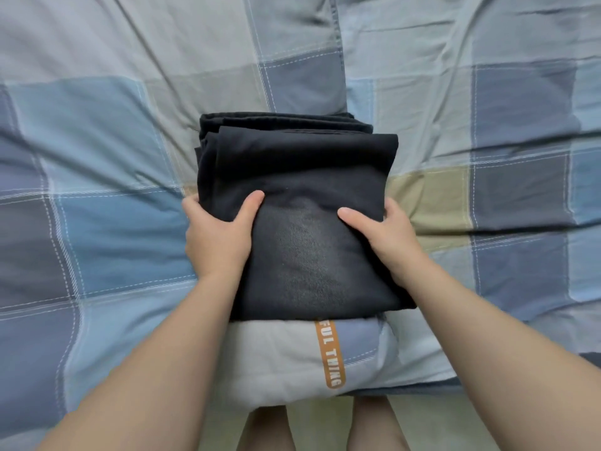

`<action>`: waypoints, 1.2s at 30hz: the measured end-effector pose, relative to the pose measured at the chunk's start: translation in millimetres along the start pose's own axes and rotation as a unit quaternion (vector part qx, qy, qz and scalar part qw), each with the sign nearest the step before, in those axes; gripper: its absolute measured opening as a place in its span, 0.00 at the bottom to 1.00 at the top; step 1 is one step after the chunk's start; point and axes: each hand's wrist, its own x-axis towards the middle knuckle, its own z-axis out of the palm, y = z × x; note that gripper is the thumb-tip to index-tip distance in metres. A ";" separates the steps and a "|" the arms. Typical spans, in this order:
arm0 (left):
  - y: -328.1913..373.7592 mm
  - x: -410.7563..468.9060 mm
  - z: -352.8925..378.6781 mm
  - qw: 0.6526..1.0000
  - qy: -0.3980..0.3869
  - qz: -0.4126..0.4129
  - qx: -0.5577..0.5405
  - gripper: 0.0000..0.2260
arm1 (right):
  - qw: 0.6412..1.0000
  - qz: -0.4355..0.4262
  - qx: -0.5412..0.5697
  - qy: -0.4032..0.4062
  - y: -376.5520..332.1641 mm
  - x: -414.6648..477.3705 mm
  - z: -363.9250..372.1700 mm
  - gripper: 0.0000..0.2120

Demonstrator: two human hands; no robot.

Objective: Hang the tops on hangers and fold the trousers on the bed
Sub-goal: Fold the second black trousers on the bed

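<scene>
Folded black trousers (302,216) sit mid-frame over the bed (97,157). Left hand (218,236) grips their left edge, thumb on top, fingers hidden beneath. Right hand (387,239) grips the right edge the same way. Near end overlaps folded grey garment (276,359) with an orange strip (330,354).

Black trousers (302,216); blue-checked bedcover (113,196); grey garment (276,356).

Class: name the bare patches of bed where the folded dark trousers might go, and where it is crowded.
Bare bedcover lies left of the left hand, right of the right hand, and beyond the dark trousers. Crowded: the near edge, where a grey garment lies under them.
</scene>
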 end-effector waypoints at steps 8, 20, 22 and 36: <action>32.0 24.3 -55.2 0.939 -0.331 -0.086 -0.050 0.39 | 0.988 0.112 0.002 -0.103 -17.9 -43.0 -33.2 0.19; 37.5 -113.3 -197.1 0.816 -0.556 -0.148 -0.058 0.32 | 0.978 0.182 0.096 -0.026 -36.9 -277.1 -73.5 0.29; 40.0 -142.8 -217.5 0.828 -0.550 -0.100 -0.051 0.31 | 0.979 0.162 0.125 0.003 -27.5 -326.5 -76.9 0.29; 108.7 -365.4 -254.7 0.740 -0.642 0.195 0.038 0.26 | 0.891 0.021 0.389 0.232 49.0 -605.1 -137.8 0.19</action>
